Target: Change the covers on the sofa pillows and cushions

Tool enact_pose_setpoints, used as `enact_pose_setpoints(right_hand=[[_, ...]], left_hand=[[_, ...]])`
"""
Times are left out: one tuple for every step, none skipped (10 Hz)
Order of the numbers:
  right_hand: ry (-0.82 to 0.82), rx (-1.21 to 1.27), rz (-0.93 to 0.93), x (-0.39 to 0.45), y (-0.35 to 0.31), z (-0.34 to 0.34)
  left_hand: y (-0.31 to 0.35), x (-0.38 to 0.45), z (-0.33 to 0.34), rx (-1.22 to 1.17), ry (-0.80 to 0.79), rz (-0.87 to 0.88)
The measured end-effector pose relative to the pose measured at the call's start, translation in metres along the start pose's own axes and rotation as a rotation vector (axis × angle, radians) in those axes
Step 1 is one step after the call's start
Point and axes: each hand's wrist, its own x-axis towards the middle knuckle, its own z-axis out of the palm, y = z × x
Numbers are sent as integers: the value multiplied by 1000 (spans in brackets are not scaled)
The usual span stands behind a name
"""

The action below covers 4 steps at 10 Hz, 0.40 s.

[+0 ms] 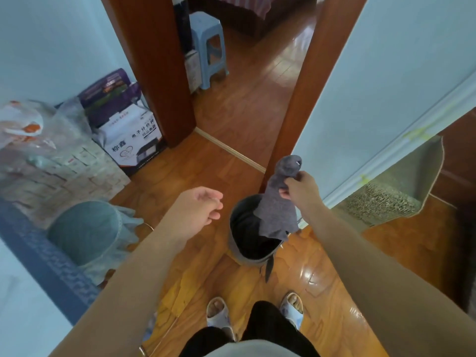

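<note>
My right hand (300,190) pinches a small grey cloth (279,202) and holds it up over a round grey bin (239,251) lined with a dark bag on the wooden floor. The cloth hangs down with its lower edge over the bin's mouth. My left hand (199,208) hovers to the left of the bin with fingers relaxed and loosely curled, holding nothing. No sofa pillow or cushion shows in this view.
A teal bin (85,231) with a liner stands at the left beside stacked boxes and bags (131,135). A doorway ahead opens onto a room with a blue stool (210,47). A scratching board (391,194) leans at the right wall. My slippered feet are below.
</note>
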Motion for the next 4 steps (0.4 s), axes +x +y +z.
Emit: enact_pose_setpoints(right_hand=[[62,-69,56,31,37,22],[-15,-267,127,55,87,36],[20,-464,252,66,133,33],[17,-555,293,52,164,21]], left_hand=[[-19,16,1,12,23,-45],[-37,29,8,10,37,-81],[-51,29,15,6,10,-100],[-57,18,23,-12,-25,-143]])
